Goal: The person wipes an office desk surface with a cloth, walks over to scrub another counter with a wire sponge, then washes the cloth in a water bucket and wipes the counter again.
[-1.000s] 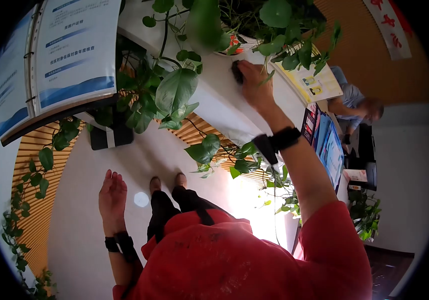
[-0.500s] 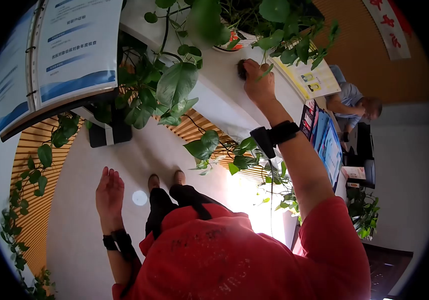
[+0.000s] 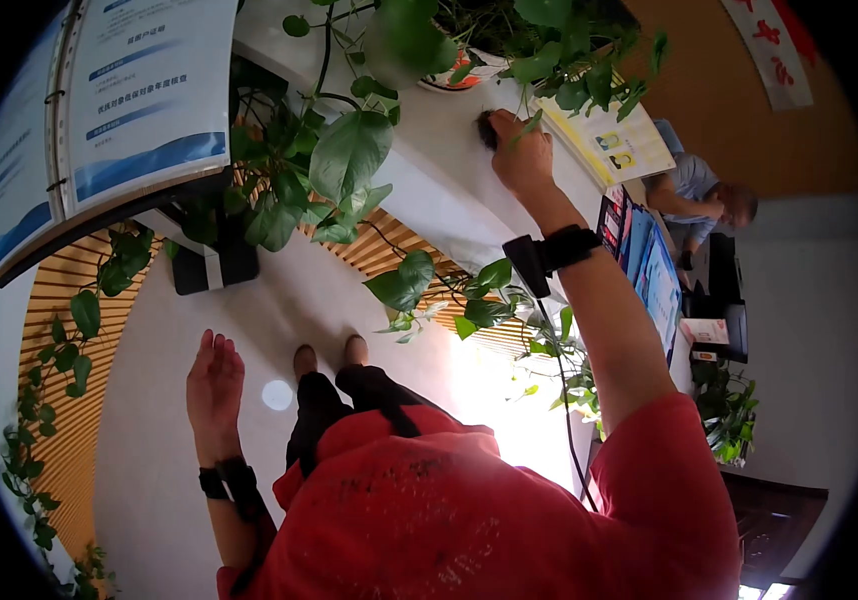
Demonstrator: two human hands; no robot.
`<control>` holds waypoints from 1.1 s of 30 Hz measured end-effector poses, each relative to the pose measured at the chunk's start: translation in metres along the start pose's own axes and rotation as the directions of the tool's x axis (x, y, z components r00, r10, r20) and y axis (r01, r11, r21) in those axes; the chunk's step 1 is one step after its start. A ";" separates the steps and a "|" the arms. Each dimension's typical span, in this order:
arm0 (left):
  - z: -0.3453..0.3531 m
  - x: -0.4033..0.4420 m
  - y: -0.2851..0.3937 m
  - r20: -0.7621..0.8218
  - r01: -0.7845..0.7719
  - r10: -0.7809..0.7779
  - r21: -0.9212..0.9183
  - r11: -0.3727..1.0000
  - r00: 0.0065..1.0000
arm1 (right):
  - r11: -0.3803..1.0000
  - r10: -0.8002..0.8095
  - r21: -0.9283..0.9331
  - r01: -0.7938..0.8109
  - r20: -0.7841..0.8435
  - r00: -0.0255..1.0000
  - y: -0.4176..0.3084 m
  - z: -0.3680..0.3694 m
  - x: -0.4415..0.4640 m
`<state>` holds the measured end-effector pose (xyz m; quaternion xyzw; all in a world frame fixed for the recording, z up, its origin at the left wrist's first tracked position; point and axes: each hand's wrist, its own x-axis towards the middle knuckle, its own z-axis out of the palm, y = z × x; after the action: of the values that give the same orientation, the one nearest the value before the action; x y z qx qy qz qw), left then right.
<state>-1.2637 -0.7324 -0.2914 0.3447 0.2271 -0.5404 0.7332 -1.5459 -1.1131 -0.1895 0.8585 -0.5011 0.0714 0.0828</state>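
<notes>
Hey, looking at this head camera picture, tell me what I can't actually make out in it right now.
All in the head view:
1. Dark thing: partly covered by the right hand; I can't tell what it is.
2. Patterned pot: partly hidden by leaves.
3. Binder: top cut off by the picture's edge; its smallest print is too tiny to read.
4. Large leaf: blurred.

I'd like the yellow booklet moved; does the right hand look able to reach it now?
Probably yes: the right hand is close beside the yellow booklet, whose lower edge looks unobstructed, though plant leaves partly hide its upper end and the hand holds a dark object.
</notes>
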 end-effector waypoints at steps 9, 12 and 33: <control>0.005 0.002 0.007 0.004 -0.006 0.005 0.024 1.000 1.000 | 0.994 -0.060 -0.096 0.056 -0.032 0.998 -0.024 -0.017 -0.003; 0.001 0.008 0.007 0.005 -0.004 0.004 0.011 1.000 1.000 | 0.978 -0.204 0.024 0.209 -0.138 0.969 -0.056 -0.020 -0.025; -0.013 0.004 0.015 0.012 -0.005 0.005 -0.006 1.000 1.000 | 0.969 -0.159 -0.183 0.165 0.048 0.986 -0.056 -0.029 -0.001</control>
<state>-1.2473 -0.7228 -0.2990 0.3399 0.2236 -0.5400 0.7368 -1.4988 -1.0785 -0.1651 0.8860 -0.4351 0.0028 0.1601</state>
